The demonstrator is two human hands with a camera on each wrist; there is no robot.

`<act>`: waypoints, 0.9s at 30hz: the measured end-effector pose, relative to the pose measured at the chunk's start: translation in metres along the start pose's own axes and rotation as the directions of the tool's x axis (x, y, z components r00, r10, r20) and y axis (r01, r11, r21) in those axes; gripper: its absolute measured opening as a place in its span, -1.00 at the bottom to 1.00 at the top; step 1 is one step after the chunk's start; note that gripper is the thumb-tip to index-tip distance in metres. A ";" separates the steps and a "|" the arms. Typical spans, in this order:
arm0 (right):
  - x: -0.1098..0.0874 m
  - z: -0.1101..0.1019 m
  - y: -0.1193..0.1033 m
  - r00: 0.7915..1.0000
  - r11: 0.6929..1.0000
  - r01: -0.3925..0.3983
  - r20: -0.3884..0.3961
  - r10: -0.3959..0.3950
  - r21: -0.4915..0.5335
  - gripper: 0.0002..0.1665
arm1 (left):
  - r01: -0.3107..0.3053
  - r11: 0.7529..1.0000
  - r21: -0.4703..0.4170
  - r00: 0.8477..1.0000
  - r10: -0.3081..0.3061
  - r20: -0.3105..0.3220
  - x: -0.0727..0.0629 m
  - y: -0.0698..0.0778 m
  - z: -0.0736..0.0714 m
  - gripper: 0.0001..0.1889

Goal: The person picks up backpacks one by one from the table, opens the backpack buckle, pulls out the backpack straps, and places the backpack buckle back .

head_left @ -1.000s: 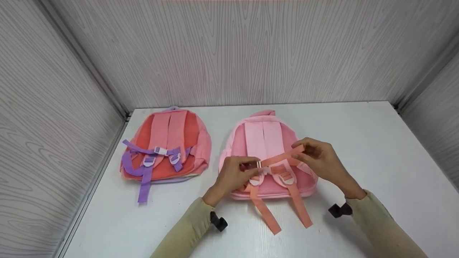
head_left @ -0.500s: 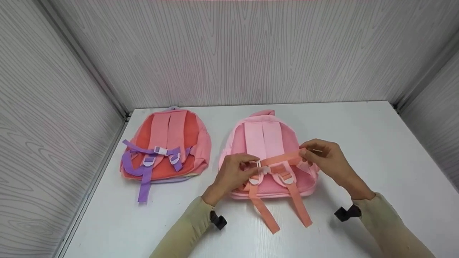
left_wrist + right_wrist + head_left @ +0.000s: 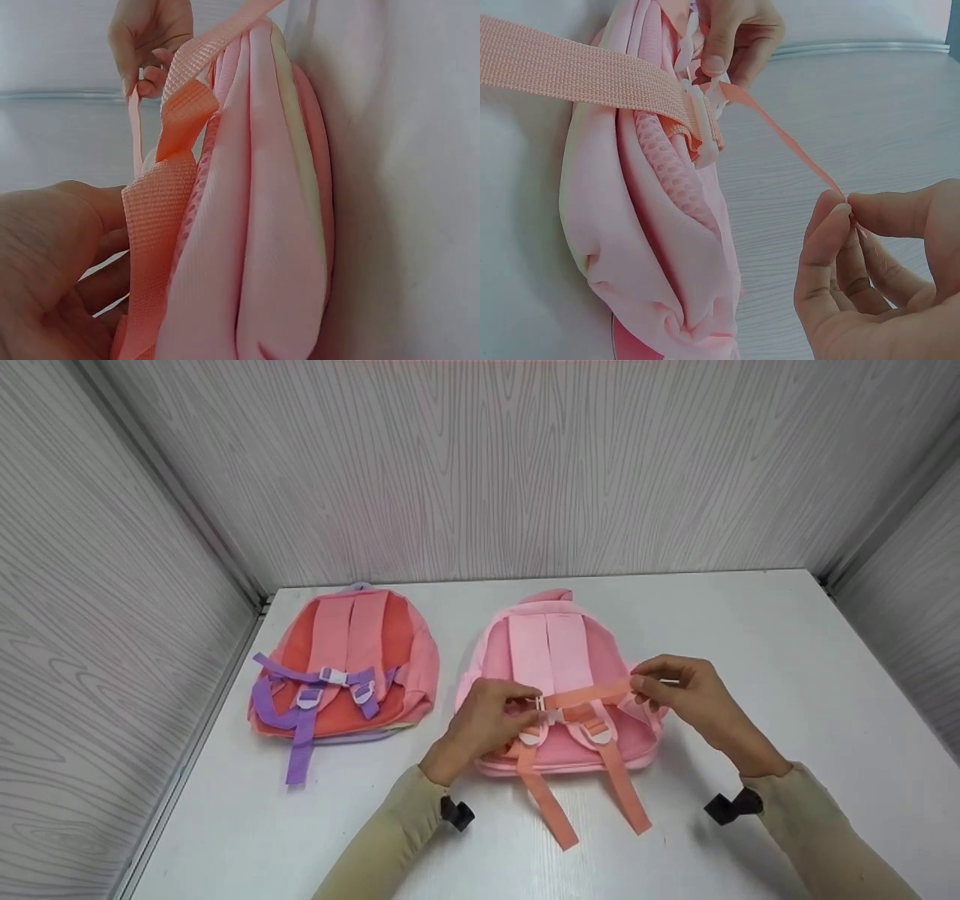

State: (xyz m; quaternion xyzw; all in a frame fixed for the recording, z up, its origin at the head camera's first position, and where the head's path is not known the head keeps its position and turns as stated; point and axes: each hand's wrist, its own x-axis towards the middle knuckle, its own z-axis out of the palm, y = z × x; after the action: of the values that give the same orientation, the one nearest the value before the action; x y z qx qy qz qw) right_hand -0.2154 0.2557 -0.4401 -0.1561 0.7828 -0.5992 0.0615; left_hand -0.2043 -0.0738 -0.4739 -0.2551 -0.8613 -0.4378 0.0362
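A pink backpack (image 3: pixel 525 645) lies on the table with its shoulder straps facing up. Across its lower half runs an orange chest strap (image 3: pixel 589 694) with a white buckle (image 3: pixel 553 715). My left hand (image 3: pixel 486 724) pinches the buckle between thumb and fingers. My right hand (image 3: pixel 686 690) pinches the strap's loose end, which stretches taut to the right. In the right wrist view, thumb and fingertips (image 3: pixel 844 214) meet on that orange webbing (image 3: pixel 787 142). Two orange strap tails (image 3: pixel 551 810) hang over the bag's lower edge. Part of the buckle is hidden behind my left fingers.
To the left lies a second backpack (image 3: pixel 424 660), coral and red, with purple straps (image 3: pixel 302 750) and a white buckle. Both bags rest on a white table (image 3: pixel 765 660). Grey wood-grained walls (image 3: pixel 480 472) stand behind it and at both sides.
My right hand has moved a little right and down, shifting its pinch to the strap's end and drawing it straighter. My left hand has stayed at the buckle.
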 end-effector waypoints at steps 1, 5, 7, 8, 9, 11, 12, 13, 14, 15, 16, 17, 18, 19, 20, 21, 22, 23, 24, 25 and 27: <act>0.000 0.000 0.000 1.000 1.000 0.001 -0.002 -0.001 -0.001 -0.71 | -0.001 1.000 0.002 1.000 0.001 0.002 0.001 0.000 0.000 -0.76; 0.000 -0.002 0.000 1.000 1.000 -0.004 -0.009 0.004 0.006 -0.70 | -0.020 1.000 -0.005 1.000 0.020 0.007 0.006 0.003 -0.002 -0.78; 0.000 -0.003 0.000 1.000 1.000 -0.006 -0.008 0.006 0.006 -0.70 | -0.026 1.000 -0.013 1.000 0.026 0.008 0.008 0.004 -0.003 -0.79; 0.000 -0.004 0.000 1.000 1.000 -0.007 -0.008 0.007 0.008 -0.69 | -0.030 0.999 -0.022 0.999 0.031 0.009 0.008 0.004 -0.004 -0.79; 0.000 -0.004 0.000 1.000 1.000 -0.005 -0.007 0.005 0.005 -0.69 | -0.031 0.999 -0.030 0.999 0.031 0.009 0.008 0.004 -0.004 -0.80; 0.000 -0.004 0.001 1.000 1.000 -0.002 -0.005 0.002 0.002 -0.70 | -0.029 0.999 -0.042 1.000 0.030 0.010 0.009 0.005 -0.004 -0.79; 0.000 -0.004 0.001 1.000 1.000 0.001 -0.003 -0.001 0.002 -0.70 | -0.029 0.999 -0.045 1.000 0.030 0.010 0.009 0.005 -0.004 -0.79; 0.001 -0.005 0.001 1.000 1.000 0.001 -0.002 -0.001 0.002 -0.70 | -0.028 0.999 -0.046 1.000 0.029 0.012 0.010 0.006 -0.004 -0.79; 0.001 -0.005 0.001 1.000 1.000 0.001 -0.002 -0.001 0.003 -0.70 | -0.028 0.998 -0.047 0.999 0.029 0.013 0.010 0.006 -0.004 -0.78; 0.001 -0.005 0.001 1.000 1.000 0.000 -0.002 0.000 0.004 -0.70 | -0.028 0.999 -0.047 0.999 0.029 0.015 0.011 0.007 -0.004 -0.78; 0.001 -0.006 0.001 1.000 1.000 0.000 -0.003 0.000 0.005 -0.70 | -0.029 0.999 -0.045 0.999 0.029 0.016 0.012 0.007 -0.003 -0.78; 0.000 -0.006 0.001 1.000 1.000 -0.001 -0.004 0.001 0.006 -0.69 | -0.028 0.999 -0.041 0.999 0.029 0.017 0.012 0.008 -0.003 -0.77; 0.000 -0.006 0.001 1.000 1.000 -0.003 -0.004 0.003 0.009 -0.69 | -0.021 0.999 -0.041 1.000 0.022 0.020 0.013 0.009 -0.002 -0.77; 0.000 -0.006 0.001 1.000 1.000 -0.005 -0.004 0.005 0.009 -0.69 | -0.015 0.999 -0.041 1.000 0.016 0.024 0.013 0.010 -0.002 -0.76; 0.000 -0.007 0.001 1.000 1.000 -0.006 -0.003 0.006 0.008 -0.69 | -0.007 0.999 -0.041 1.000 0.008 0.026 0.014 0.010 -0.002 -0.76; 0.000 -0.007 0.001 1.000 1.000 -0.006 -0.002 0.006 0.009 -0.69 | 0.003 0.999 -0.042 1.000 -0.001 0.030 0.014 0.011 -0.001 -0.75; 0.000 -0.007 0.001 1.000 1.000 -0.005 -0.001 0.005 0.008 -0.69 | 0.013 0.999 -0.045 0.999 -0.012 0.035 0.014 0.012 -0.001 -0.74; -0.001 -0.007 0.002 1.000 1.000 -0.006 -0.001 0.006 0.008 -0.69 | 0.024 0.999 -0.048 0.999 -0.022 0.040 0.015 0.013 0.000 -0.73; -0.001 -0.008 0.002 1.000 1.000 -0.006 0.000 0.006 0.006 -0.69 | 0.034 0.998 -0.054 0.999 -0.031 0.044 0.015 0.014 0.001 -0.73; -0.001 -0.008 0.003 1.000 1.000 -0.006 -0.001 0.006 0.004 -0.70 | 0.040 0.997 -0.060 0.998 -0.037 0.049 0.015 0.015 0.001 -0.72; -0.001 -0.008 0.003 1.000 1.000 -0.007 -0.004 0.007 0.002 -0.71 | 0.045 0.996 -0.071 0.998 -0.041 0.056 0.016 0.016 0.003 -0.71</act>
State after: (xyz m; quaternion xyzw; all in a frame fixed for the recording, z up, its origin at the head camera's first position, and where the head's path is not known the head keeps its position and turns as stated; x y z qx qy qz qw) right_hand -0.2169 0.2644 -0.4412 -0.1520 0.7830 -0.5999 0.0623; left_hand -0.2103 -0.0573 -0.4589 -0.2493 -0.8510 -0.4621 -0.0057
